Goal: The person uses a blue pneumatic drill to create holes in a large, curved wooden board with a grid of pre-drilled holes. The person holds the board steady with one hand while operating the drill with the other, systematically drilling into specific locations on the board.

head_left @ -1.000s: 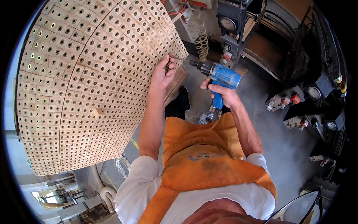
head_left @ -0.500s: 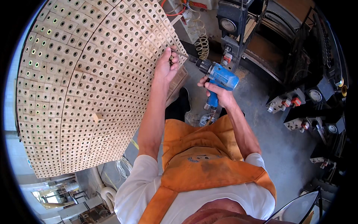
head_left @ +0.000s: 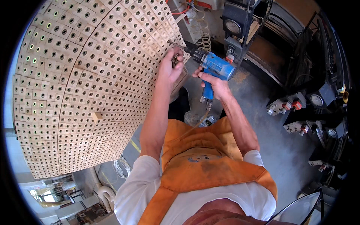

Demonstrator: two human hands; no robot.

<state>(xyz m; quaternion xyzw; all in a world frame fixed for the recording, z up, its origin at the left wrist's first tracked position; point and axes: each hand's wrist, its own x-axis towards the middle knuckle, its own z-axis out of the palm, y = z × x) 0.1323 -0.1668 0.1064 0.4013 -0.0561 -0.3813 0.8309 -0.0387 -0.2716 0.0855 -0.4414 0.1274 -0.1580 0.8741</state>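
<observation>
My right hand (head_left: 216, 84) is wrapped round the grip of a blue power drill (head_left: 219, 66). Its black chuck (head_left: 198, 54) carries a long thin bit (head_left: 176, 44) pointing left, its tip close to the face of the stacked wooden blocks (head_left: 123, 48); whether it touches cannot be told. My left hand (head_left: 169, 69) is cupped beside the bit, fingers curled round several small brass-coloured metal inserts (head_left: 174, 60). Most block holes have dark metal-ringed inserts; some near the bit look pale and bare.
A small loose wooden block (head_left: 97, 117) sticks out from the stacked face. A thin hose (head_left: 195, 126) runs from the drill's grip past my orange apron (head_left: 210, 168). Dark machinery with gauges (head_left: 317, 99) stands at right; a coiled hose (head_left: 204, 35) hangs at the far side.
The drill and my right hand have moved left and slightly away from me. The bit now reaches past my left fingertips toward the blocks. My left hand still holds the inserts.
</observation>
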